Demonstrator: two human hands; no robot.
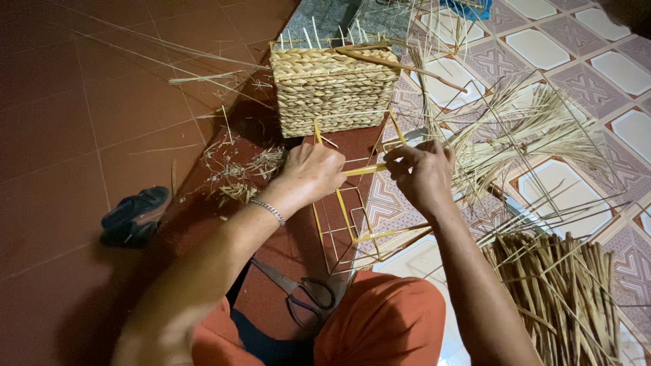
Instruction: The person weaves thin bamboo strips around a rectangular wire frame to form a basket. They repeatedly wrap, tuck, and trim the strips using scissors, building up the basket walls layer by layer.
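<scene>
Step in hand: I am winding a pale yellow straw strand (364,169) onto the thin wire frame (352,224) that lies on the floor in front of my knees.
Doing it well: as I judge it, the strand should stay taut between both hands, each turn lying tight against the last so no wire shows through, and the frame must not twist while I pull.
Left hand (312,173): it rests on the frame's upper part, knuckles up; my fingers are curled together over the wire and the near end of the strand, pinning them down.
Right hand (422,173): my fingers (400,157) are pinched together on the other end of the strand, thumb against forefinger; whether the wire is also in that pinch I cannot tell.
Where the frame is: on the red floor tiles, just at the edge of the patterned mat (576,47), between my hands and my orange-clad knee (383,318).
Woven basket (332,88): finished walls, loose stakes standing up at the rim, just beyond the frame.
Loose straw (522,125): a fan of it right of my right hand.
Stalk bundle (563,291): lower right, by my arm.
Scissors (302,291): on the floor by my knee, apart from both hands.
Dark sandal (133,215): well off to the left.
</scene>
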